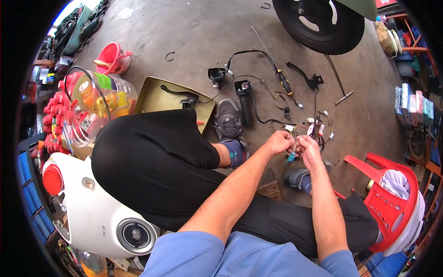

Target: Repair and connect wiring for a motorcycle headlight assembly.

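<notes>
My left hand and my right hand meet above the floor between my shoes, fingers pinched on thin wires. A teal plug connector hangs just below the fingertips. Close beyond the hands lies a tangle of wires with small white connectors. A cable joins the black handlebar grip to that area. Farther off are a black switch housing on a cable, a yellow-and-black screwdriver and a black brake lever. What each fingertip pinches is partly hidden.
A metal tray holding a black lever stands left of my shoe. A red bucket, a clear plastic jar and a white scooter panel are at left. A wheel stands ahead; a red chair is at right.
</notes>
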{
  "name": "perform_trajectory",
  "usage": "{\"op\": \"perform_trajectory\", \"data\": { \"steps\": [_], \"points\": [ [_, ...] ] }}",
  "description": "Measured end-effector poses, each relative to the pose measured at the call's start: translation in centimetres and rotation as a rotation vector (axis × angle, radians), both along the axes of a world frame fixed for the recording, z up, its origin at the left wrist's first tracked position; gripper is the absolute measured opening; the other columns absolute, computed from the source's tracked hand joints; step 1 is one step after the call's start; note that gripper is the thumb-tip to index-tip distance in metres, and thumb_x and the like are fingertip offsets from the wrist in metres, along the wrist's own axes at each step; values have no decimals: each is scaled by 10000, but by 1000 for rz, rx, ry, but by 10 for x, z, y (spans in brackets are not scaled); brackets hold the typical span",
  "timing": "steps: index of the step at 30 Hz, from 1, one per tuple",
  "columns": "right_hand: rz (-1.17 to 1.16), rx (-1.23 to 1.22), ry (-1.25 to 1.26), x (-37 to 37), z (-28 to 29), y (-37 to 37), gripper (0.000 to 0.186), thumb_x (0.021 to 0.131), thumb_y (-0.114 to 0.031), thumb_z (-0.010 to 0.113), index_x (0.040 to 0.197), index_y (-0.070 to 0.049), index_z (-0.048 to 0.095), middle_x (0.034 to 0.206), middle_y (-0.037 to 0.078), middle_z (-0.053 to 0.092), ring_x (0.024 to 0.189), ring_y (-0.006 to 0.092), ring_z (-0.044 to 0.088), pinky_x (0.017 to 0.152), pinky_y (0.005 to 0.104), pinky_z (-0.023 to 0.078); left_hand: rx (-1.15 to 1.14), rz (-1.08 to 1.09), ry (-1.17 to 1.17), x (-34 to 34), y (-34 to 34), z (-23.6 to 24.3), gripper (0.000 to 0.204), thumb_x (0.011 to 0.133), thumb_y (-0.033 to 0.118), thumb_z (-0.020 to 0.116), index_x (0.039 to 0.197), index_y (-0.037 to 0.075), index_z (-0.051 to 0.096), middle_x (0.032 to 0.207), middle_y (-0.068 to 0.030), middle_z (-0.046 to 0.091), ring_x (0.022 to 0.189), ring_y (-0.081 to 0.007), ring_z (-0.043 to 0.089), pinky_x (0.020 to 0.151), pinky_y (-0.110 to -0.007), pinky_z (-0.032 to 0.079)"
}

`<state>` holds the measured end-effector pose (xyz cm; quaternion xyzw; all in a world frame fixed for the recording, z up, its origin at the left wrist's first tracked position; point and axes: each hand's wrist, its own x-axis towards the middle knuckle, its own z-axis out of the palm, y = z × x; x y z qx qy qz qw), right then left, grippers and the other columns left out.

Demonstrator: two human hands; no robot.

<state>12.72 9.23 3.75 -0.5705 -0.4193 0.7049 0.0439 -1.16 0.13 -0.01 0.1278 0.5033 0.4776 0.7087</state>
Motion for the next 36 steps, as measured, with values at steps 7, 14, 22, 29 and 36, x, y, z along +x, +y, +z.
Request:
{"op": "perform_trajectory", "data": {
  "steps": [7,14,22,29,36],
  "points": [
    [-8,-12,24,3,-7,1,96,902,-130,522,940,-52,565,737,-1,578,577,82,520,562,230,444,-10,13,-2,0,0,0,86,817,122,572,806,38,589,713,-30,626,619,-113,616,525,-234,451],
    [-5,-10,26,3,-7,1,102,892,-135,532,952,-60,569,746,-5,583,576,78,527,564,233,449,-14,9,-7,0,1,-1,89,825,122,568,800,39,586,718,-34,633,621,-116,621,522,-234,452],
    [-14,-10,31,3,-7,1,98,893,-124,529,952,-55,567,754,1,582,590,79,525,575,226,445,-7,19,-26,1,1,-3,86,824,122,570,796,42,586,710,-29,628,614,-114,618,524,-235,451],
    [-10,-14,51,0,2,0,115,904,-129,511,945,-42,573,774,2,578,608,85,523,596,231,443,-18,25,-2,2,1,-3,105,813,138,572,811,37,599,723,-36,631,620,-120,622,531,-243,453],
    [-56,-163,208,-5,16,3,185,879,-89,513,1031,-20,592,804,7,577,651,95,526,639,246,449,-60,10,55,-5,0,2,152,814,165,574,819,15,599,743,-58,639,629,-131,631,536,-249,448]
  ]
}}
